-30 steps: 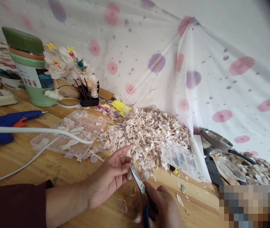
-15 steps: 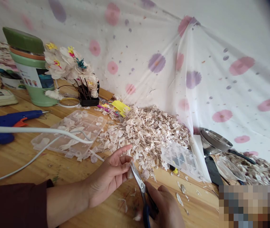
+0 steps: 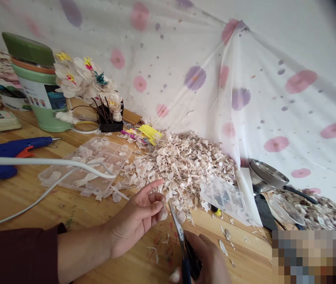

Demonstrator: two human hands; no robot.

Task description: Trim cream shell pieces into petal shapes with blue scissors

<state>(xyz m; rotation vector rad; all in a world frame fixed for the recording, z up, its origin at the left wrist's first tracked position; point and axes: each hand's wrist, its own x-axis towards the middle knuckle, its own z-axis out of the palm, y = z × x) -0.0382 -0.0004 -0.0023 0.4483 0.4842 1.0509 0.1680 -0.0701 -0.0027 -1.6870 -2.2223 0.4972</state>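
My left hand (image 3: 144,221) is over the wooden table, thumb and fingers pinching a small pale petal (image 3: 163,214). Its index finger stretches out above the pinch. Dark-handled scissors (image 3: 181,232) are in my right hand (image 3: 208,260), blades pointing up and away, with their tips a little to the right of the petal and apart from it. Whether the blades are fully closed is hard to tell. Beyond both hands lies a large heap of dry pale petals (image 3: 182,161).
On the left are a blue glue gun (image 3: 17,146), a white cable (image 3: 52,161), a clear compartment tray (image 3: 67,177), a green cup (image 3: 43,94) and paper-like flowers (image 3: 76,79). At right lie a clear plastic tray (image 3: 224,199) and a metal pan (image 3: 268,173).
The scissors and my right hand have moved slightly right, away from the left fingertips, where the blades were touching or very near. My left hand has stayed nearly still.
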